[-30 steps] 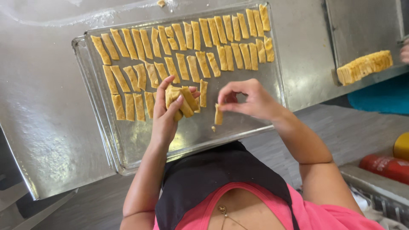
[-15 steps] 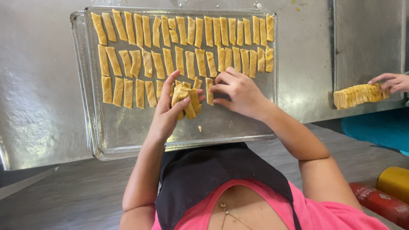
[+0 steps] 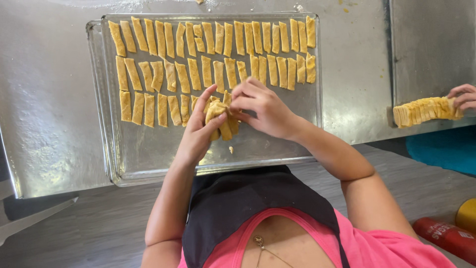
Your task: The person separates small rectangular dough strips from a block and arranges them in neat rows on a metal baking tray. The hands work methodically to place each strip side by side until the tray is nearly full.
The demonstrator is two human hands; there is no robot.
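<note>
A metal baking tray (image 3: 148,159) lies on a steel worktop and carries three rows of yellow dough strips (image 3: 213,44). My left hand (image 3: 201,131) holds a bunch of dough strips (image 3: 220,116) over the tray's middle. My right hand (image 3: 260,106) sits just to its right, its fingertips pinching at the top of that bunch. A small crumb of dough (image 3: 231,149) lies on the bare tray below my hands.
At the right edge another person's hand (image 3: 463,97) rests on a stack of dough strips (image 3: 421,110) on the worktop (image 3: 49,99). A red bottle (image 3: 446,237) and a yellow object (image 3: 467,214) lie at lower right. A grey floor shows below the table edge.
My right hand has come back from the third row to the bunch in my left hand. One more strip lies in that row. The other person's hand appeared at right.
</note>
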